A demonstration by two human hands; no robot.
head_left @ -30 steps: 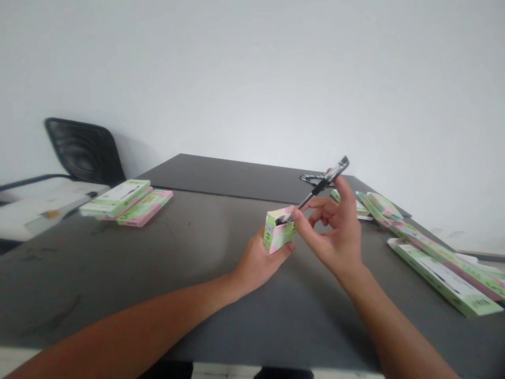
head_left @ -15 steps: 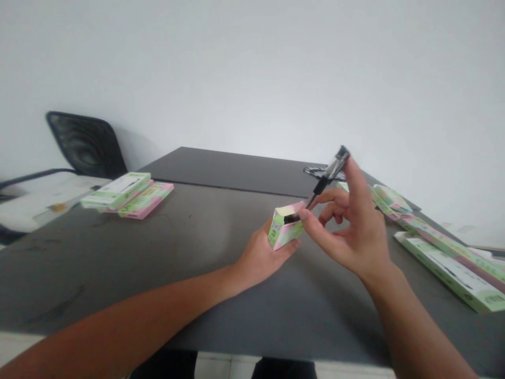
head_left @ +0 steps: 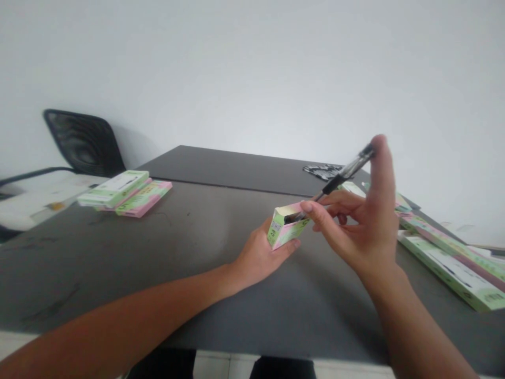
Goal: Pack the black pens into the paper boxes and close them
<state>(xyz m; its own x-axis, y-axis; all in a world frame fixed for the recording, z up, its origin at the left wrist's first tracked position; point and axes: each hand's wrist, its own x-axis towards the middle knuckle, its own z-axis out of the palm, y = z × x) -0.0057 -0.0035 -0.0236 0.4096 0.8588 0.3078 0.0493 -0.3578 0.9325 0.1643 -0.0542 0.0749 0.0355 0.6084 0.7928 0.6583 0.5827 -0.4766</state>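
Observation:
My left hand (head_left: 254,258) is closed around a small green and pink carton (head_left: 287,235), held tilted above the table with its open end up. Dark contents show inside the carton's mouth. My right hand (head_left: 361,226) pinches a clear pen with a black grip (head_left: 349,169) near its lower end, thumb at the carton's edge. The raised index finger presses on the pen's top end. Slanting down to the left, the pen has its tip at the carton's opening; whether the tip is inside is hard to see.
Stacked green and pink pen boxes (head_left: 118,189) lie at the table's left. More long boxes (head_left: 453,268) lie at the right, and a group of pens (head_left: 319,171) rests farther back. A black mesh chair (head_left: 84,142) stands behind the left edge of the dark table (head_left: 189,247).
My right hand has shifted right, and the pen now leans lower, its top end farther to the right. The left hand and carton have stayed almost in place.

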